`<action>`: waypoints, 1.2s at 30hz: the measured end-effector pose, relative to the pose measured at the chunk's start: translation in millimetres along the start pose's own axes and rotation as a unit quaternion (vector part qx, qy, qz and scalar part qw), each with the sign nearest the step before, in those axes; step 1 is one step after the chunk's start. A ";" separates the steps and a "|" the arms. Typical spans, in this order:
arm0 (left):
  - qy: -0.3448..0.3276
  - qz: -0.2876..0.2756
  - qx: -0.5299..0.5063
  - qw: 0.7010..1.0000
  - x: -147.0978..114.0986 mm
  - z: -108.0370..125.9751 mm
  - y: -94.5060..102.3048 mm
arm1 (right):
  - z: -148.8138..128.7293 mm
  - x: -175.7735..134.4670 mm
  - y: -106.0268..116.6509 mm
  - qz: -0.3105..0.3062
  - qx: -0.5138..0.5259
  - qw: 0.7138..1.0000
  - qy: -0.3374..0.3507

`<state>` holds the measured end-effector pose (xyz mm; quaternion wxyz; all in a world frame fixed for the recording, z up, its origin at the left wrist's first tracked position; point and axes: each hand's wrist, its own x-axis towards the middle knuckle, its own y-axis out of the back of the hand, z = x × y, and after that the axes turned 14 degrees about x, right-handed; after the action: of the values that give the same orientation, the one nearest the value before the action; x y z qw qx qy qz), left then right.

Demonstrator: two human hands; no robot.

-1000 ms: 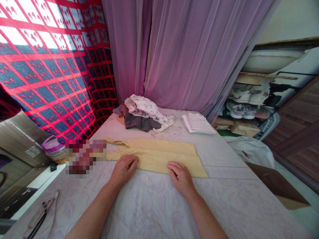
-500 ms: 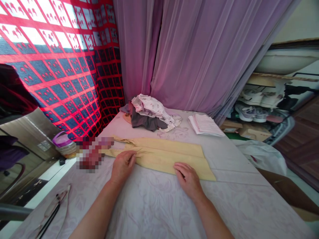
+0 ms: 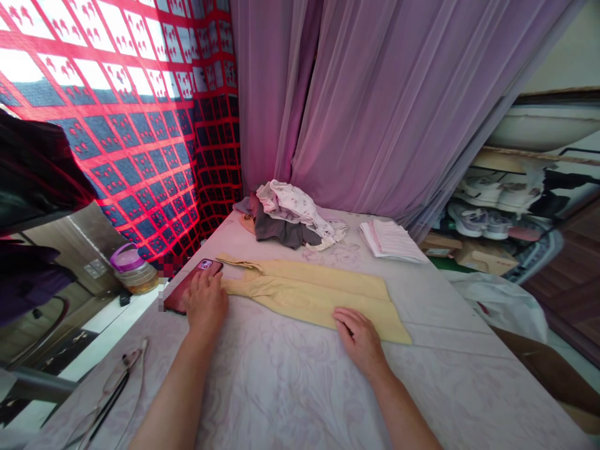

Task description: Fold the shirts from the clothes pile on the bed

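A yellow garment (image 3: 314,295) lies folded lengthwise across the pale patterned bed sheet (image 3: 300,387). My right hand (image 3: 360,335) rests flat on its near edge toward the right end. My left hand (image 3: 206,301) lies on a dark red phone (image 3: 190,289) at the bed's left edge, just left of the garment's sleeve end; the fingers are spread over the phone, not curled round it.
A heap of unfolded clothes (image 3: 288,215) sits at the far side of the bed, with a folded white stack (image 3: 391,240) to its right. Glasses (image 3: 112,390) lie near left. A lidded jar (image 3: 134,273) stands beside the bed. Curtains hang behind; shoe shelves (image 3: 497,200) stand right.
My left hand left the yellow garment and moved left onto the phone. My right hand stayed on the garment's near edge. The view swung slightly left.
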<state>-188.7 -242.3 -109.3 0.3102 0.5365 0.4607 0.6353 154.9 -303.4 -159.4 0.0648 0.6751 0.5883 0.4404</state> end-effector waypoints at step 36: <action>0.150 0.066 -0.490 0.856 12.4 15.4 -16.5 | 0.4 0.2 1.3 0.000 0.002 1.000 0.009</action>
<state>-178.3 -221.1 -119.6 0.4170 0.2430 0.0945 0.8707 156.1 -303.4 -158.7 0.0579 0.6711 0.5900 0.4451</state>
